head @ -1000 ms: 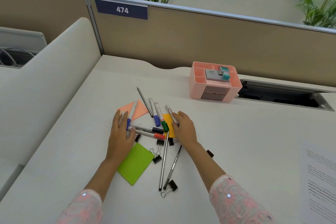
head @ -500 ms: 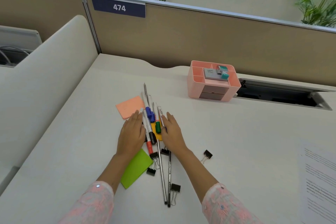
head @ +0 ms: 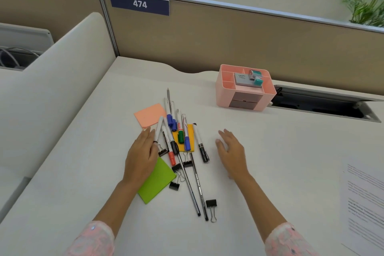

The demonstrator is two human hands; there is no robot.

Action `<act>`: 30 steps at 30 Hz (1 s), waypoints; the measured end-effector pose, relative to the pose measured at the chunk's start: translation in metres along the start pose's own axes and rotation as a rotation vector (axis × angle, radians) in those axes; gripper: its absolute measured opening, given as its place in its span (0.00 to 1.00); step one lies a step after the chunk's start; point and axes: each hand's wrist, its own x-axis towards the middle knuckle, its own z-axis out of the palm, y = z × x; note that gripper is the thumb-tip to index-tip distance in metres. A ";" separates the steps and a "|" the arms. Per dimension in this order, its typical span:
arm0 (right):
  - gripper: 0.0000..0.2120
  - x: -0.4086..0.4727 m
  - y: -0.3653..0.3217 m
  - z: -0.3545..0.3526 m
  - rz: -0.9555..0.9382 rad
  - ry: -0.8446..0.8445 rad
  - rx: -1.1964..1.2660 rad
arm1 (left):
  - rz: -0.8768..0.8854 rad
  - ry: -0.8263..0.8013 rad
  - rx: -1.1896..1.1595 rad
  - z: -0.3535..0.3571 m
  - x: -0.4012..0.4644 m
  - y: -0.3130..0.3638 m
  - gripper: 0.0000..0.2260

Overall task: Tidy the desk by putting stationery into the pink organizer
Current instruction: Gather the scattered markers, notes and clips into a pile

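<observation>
Head view: left hand (head: 143, 156) flat on the desk (head: 280, 162), fingers straight, gripping nothing, palm over a corner of the green sticky pad (head: 156, 181), fingertips touching the nearest white marker at the left edge of the pile of pens and markers (head: 176, 131). Right hand (head: 230, 149) open and relaxed, holding nothing, just right of the black-capped marker (head: 200, 143), apart from it. Between the hands: the pile, fanned over an orange sticky pad (head: 187, 139), plus several binder clips (head: 174, 185); salmon sticky pad (head: 150, 115) just beyond the left fingertips. Two long pencils (head: 195, 185) running back toward the wrists. One more binder clip (head: 211, 203) near the right forearm. Pink organizer (head: 244, 89) well ahead of the right hand, already carrying an eraser and a small teal item.

Likely step: gathering the pens into one bundle. Best done by closing both palms inward evenly, squaring the tips, leaving clips and pads for later, then gripping near mid-length so nothing slides out.
</observation>
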 end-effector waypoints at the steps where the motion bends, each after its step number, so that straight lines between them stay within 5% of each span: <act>1: 0.18 -0.009 0.010 -0.004 0.018 -0.007 -0.027 | 0.000 -0.014 0.032 0.001 -0.008 -0.001 0.23; 7: 0.40 -0.078 0.027 0.001 -0.107 -0.080 -0.290 | -0.002 -0.062 0.239 0.006 -0.045 -0.001 0.25; 13: 0.50 -0.109 0.002 0.034 -0.187 -0.124 -0.440 | -0.023 -0.091 0.344 0.008 -0.047 0.005 0.26; 30: 0.47 -0.043 -0.051 0.091 -0.135 -0.017 -0.423 | -0.088 -0.057 0.408 0.011 -0.020 0.010 0.27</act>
